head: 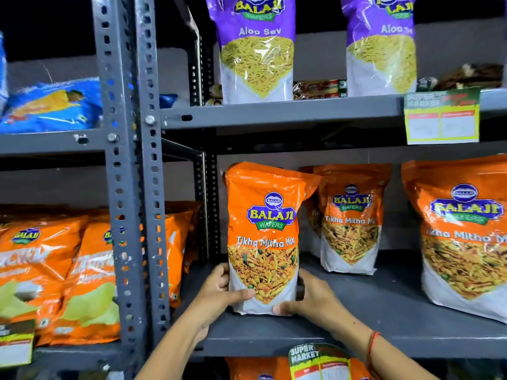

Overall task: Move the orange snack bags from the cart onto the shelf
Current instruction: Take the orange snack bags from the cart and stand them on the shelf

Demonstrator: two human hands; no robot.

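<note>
Grey slotted-steel shelving filled the view, its back in darkness. On the middle shelf, orange snack bags stood upright, each printed "BALAJI WAFERS" and "Tikha Mitha Mix" above a clear window of fried mix: one large bag at the right edge, one smaller-looking bag near the back, and the held bag near the shelf's left front corner, its base resting on the shelf board and its top leaning slightly right. The shelf above carried two purple bags lettered "BALAJI WAFERS" and "Aloo Sev". In the left bay lay blue packets on the upper board and orange "BALAJI" chip packets below; their other writing was blurred. Price tags reading "SUPER MARKET" hung from the upper shelf's front edge at the right and from the middle shelf's front edge.

The left hand clasped the held bag's lower left side, thumb across its front. The right hand gripped the lower right side likewise, a red thread at the wrist.
</note>
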